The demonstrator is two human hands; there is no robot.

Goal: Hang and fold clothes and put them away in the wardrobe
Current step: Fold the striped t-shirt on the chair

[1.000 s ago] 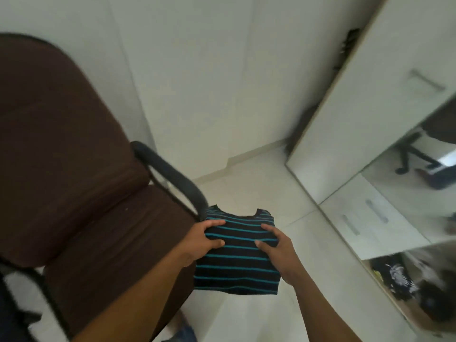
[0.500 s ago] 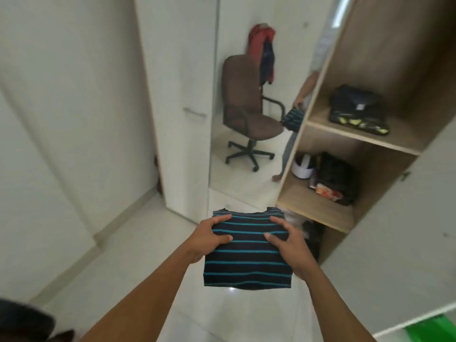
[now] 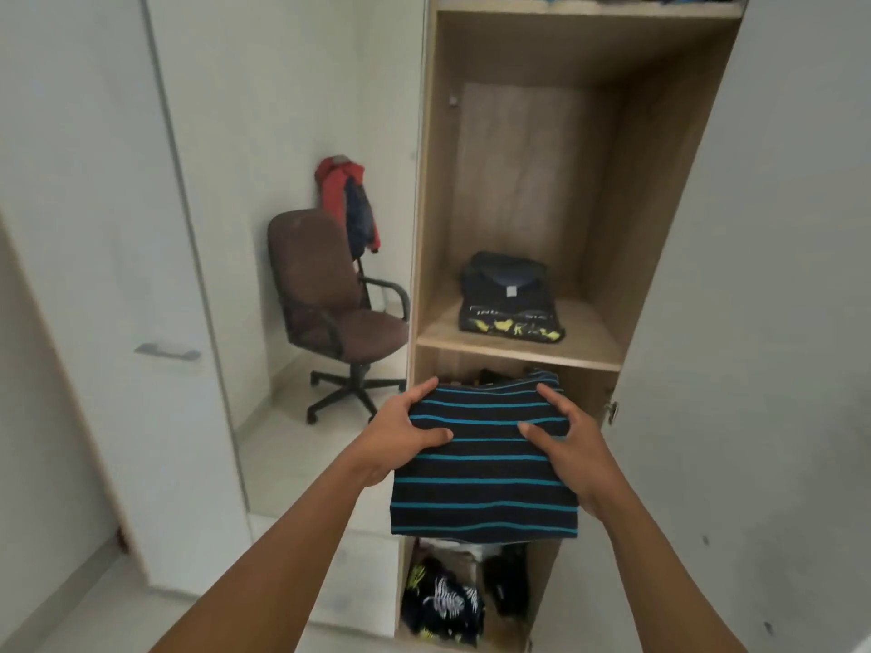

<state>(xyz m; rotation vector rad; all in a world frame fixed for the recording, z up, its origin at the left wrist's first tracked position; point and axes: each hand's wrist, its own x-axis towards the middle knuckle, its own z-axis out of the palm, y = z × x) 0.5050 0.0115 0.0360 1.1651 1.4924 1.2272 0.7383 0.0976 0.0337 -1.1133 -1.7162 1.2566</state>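
Note:
A folded black shirt with blue stripes is held flat in front of the open wardrobe. My left hand grips its left edge, thumb on top. My right hand grips the right edge the same way. The shirt hangs level with the compartment below the middle shelf. On that shelf lies a folded dark shirt with yellow print, with bare shelf around it.
The wardrobe's white door stands open at right. A mirror at left reflects a brown office chair with red and blue clothes on its back. Loose dark clothes fill the bottom compartment.
My view swung from the brown chair round to the open wardrobe. Both hands kept their grip on the striped shirt and brought it closer to the shelves.

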